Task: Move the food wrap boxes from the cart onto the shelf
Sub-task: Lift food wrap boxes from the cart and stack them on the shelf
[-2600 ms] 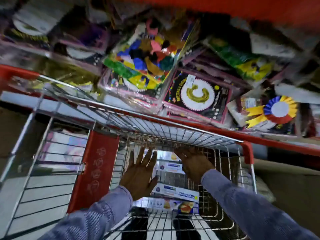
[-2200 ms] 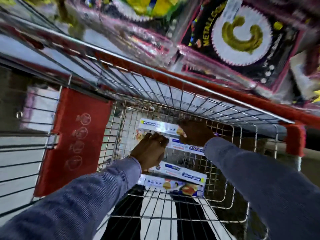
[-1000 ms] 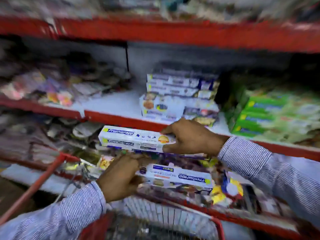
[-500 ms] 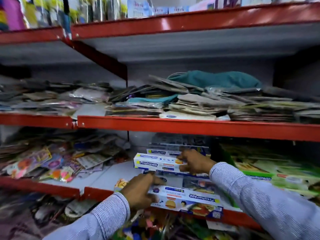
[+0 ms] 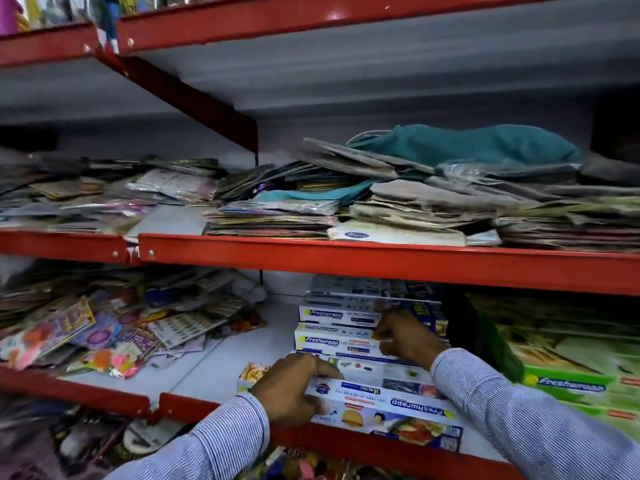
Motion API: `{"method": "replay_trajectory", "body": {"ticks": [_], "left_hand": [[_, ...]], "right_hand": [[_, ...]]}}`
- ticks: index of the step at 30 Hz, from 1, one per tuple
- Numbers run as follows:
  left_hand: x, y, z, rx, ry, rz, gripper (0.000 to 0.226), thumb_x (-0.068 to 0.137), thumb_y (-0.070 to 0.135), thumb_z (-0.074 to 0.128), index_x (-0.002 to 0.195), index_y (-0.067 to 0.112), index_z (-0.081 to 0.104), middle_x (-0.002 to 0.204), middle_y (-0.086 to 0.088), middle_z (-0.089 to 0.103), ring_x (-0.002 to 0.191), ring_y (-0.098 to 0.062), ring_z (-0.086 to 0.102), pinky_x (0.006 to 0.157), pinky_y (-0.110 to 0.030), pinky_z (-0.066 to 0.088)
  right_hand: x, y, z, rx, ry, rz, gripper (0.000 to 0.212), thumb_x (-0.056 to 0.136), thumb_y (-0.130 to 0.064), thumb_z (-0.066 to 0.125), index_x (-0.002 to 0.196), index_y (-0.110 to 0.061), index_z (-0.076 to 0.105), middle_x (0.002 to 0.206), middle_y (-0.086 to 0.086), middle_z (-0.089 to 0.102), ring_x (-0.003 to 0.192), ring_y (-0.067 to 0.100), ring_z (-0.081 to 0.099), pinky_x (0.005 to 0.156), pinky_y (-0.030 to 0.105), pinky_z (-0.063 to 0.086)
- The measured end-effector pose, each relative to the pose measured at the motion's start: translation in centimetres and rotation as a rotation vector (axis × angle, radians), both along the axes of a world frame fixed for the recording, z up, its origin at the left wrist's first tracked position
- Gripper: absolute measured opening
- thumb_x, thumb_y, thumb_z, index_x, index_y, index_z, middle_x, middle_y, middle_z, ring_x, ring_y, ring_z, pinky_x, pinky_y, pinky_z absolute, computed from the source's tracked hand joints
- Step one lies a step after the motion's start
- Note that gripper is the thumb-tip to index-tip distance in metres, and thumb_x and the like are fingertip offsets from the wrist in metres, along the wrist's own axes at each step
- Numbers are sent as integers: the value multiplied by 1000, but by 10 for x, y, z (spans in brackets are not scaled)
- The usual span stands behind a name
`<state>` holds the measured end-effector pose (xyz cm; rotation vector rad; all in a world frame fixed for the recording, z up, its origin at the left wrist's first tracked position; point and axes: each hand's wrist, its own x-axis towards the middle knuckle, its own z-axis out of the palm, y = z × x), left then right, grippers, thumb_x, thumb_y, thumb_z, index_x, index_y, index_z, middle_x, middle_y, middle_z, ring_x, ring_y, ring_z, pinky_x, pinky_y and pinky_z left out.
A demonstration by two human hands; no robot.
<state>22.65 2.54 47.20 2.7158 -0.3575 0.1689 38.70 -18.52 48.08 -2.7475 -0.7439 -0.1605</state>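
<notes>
A white and blue Freshwrapp food wrap box [image 5: 391, 408] lies at the front edge of the red-rimmed lower shelf [image 5: 104, 398]. My left hand [image 5: 294, 389] grips its left end. A second white Freshwrapp box [image 5: 332, 341] rests on a stack of the same boxes [image 5: 346, 311] further back, and my right hand [image 5: 405, 336] is closed on its right end. The cart is out of view.
Green Freshwrapp boxes [image 5: 571, 386] lie to the right of the stack. Colourful party packets [image 5: 104, 334] are heaped at the shelf's left, with bare white shelf [image 5: 221, 362] between. The shelf above [image 5: 346, 261] holds flat packets and a teal cloth bag [image 5: 467, 143].
Both hands lifted a box each out of the cart and up to the shelf. In the last half second the right hand's box came down onto the stack and the left hand's box onto the shelf front.
</notes>
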Motion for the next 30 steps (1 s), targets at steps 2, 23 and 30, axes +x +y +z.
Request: {"method": "replay_trajectory", "body": {"ticks": [2, 23, 30], "left_hand": [[12, 0, -2, 8, 5, -9, 52, 84, 25, 76, 134, 27, 58, 145, 5, 55, 135, -17, 48, 110, -40, 43], [103, -21, -33, 69, -301, 18, 45, 89, 35, 66, 133, 27, 58, 134, -1, 57, 124, -28, 47, 104, -39, 41], [104, -11, -47, 62, -327, -18, 47, 97, 41, 54, 143, 31, 47, 152, 7, 45, 143, -20, 37, 119, -39, 29]], "right_hand": [[3, -3, -3, 75, 4, -2, 23, 79, -8, 72, 101, -2, 72, 111, 14, 68, 98, 19, 66, 74, 22, 53], [-19, -50, -8, -29, 1, 57, 64, 84, -58, 57, 137, -22, 52, 136, 5, 62, 120, 23, 59, 101, 37, 49], [-34, -46, -26, 158, -55, 49, 53, 91, -45, 58, 138, -22, 51, 141, 0, 57, 127, 19, 56, 108, 35, 45]]}}
